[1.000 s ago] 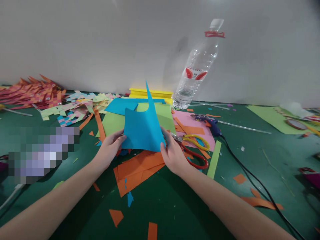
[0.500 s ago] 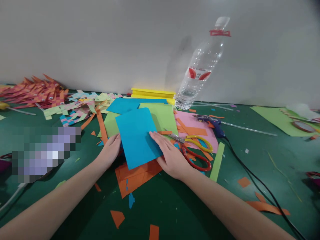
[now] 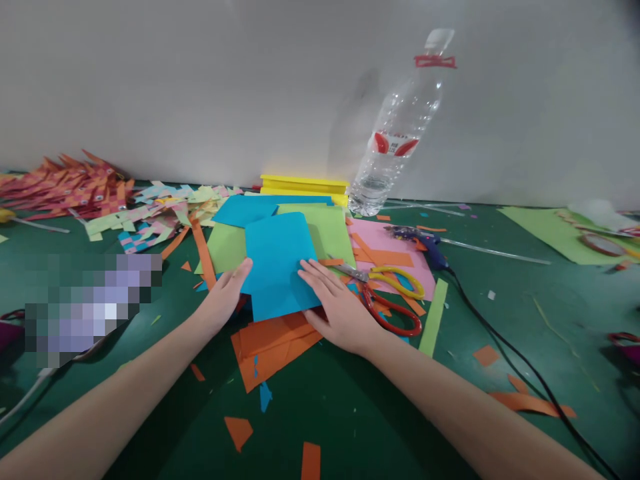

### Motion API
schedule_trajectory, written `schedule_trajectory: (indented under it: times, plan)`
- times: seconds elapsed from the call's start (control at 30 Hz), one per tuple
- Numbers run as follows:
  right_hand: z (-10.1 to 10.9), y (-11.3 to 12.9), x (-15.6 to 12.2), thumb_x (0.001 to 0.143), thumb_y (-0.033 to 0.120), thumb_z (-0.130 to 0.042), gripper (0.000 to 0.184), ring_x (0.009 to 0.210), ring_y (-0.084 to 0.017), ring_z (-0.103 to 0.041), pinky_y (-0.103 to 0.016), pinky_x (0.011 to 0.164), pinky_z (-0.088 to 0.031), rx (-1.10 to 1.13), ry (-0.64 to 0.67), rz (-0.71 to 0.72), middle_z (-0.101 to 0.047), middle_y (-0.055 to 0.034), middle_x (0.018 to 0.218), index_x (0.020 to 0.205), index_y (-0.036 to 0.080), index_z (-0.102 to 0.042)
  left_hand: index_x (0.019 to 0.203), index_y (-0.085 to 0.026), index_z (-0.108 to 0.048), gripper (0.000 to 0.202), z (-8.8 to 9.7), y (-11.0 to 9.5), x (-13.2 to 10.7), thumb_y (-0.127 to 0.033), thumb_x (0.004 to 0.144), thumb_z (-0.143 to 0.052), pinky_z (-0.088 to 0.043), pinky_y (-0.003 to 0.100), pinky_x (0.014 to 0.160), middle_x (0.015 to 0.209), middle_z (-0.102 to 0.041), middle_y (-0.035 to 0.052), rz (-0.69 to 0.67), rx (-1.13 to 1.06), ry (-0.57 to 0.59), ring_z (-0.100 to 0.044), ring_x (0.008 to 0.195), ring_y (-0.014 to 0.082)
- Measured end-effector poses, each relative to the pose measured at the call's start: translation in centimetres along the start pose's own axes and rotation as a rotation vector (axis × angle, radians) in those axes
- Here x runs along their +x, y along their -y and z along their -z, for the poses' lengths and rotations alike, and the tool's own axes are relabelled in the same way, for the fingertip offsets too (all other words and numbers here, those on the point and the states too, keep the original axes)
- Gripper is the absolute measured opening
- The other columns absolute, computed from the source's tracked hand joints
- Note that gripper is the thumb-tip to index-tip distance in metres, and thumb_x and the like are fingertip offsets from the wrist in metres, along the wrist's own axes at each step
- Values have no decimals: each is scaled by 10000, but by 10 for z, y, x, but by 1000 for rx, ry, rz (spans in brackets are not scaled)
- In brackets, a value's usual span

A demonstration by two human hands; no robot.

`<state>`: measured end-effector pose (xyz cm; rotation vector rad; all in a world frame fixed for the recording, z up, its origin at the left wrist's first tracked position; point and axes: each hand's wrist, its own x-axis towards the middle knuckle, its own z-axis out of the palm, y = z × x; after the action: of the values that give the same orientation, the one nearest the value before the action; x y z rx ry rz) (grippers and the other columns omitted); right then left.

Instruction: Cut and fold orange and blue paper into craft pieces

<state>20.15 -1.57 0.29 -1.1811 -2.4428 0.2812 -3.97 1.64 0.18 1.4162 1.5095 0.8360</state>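
Note:
A sheet of blue paper, slightly bowed, is held between my two hands over the pile of paper. At its left edge my left hand grips it, with the thumb showing and the other fingers partly hidden. My right hand is on the right edge, fingers over the top and thumb near the lower corner. Orange paper lies below the sheet, and green paper behind it. Close to my right hand are scissors with one yellow and one red handle loop.
A clear plastic bottle leans by the wall. A glue gun with a black cable lies at right. Woven orange paper shapes and pale strips lie at left, near a blurred-out phone-like object. Paper scraps dot the green table.
The blue sheet has turned straighter, its left edge shifting right and its lower edge rising. My left thumb has moved up along the edge. My right hand stays nearly in place.

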Motion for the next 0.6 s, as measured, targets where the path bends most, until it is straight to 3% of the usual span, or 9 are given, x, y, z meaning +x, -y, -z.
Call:
schedule_trajectory:
  times: [0.03, 0.13, 0.27, 0.47, 0.6]
  plan:
    - [-1, 0, 0, 899, 266, -453, 574, 1464, -212, -144, -446, 1174, -244, -9, 2, -8, -267, -110, 1560, 1438, 118, -324, 1305, -189, -531, 704, 1, -3, -1, -690, 818, -443, -498, 417, 943, 1339, -569, 118, 15, 5, 4, -508, 1253, 344]
    - [-1, 2, 0, 912, 349, -450, 611, 1470, -232, -106, -461, 1158, -270, -37, 16, -45, -207, -122, 1578, 1454, 114, -296, 1314, -241, -518, 602, 0, -13, -4, -605, 835, -503, -489, 372, 962, 1354, -563, 69, -65, 17, 177, -544, 1218, 295]
    - [-2, 3, 0, 909, 406, -453, 646, 1471, -249, -83, -483, 1142, -286, -48, 41, -58, -162, -122, 1589, 1467, 137, -271, 1284, -217, -538, 579, 0, -20, -5, -576, 831, -522, -501, 358, 934, 1327, -585, 84, -127, 105, 170, -593, 1148, 283]
    - [-5, 0, 1, 897, 424, -474, 663, 1472, -266, -69, -503, 1151, -254, -27, -6, -45, -144, -152, 1588, 1458, 134, -274, 1318, -179, -488, 711, 2, -18, -5, -562, 740, -644, -508, 379, 900, 1275, -613, 130, -169, 185, 201, -618, 1095, 306]
    - [-6, -2, 0, 894, 424, -481, 657, 1472, -266, -73, -506, 1143, -275, -9, -11, -41, -137, -140, 1591, 1455, 150, -277, 1223, -178, -571, 611, 0, -17, -5, -541, 738, -652, -515, 364, 853, 1190, -663, 125, -212, 181, 169, -642, 1028, 300]
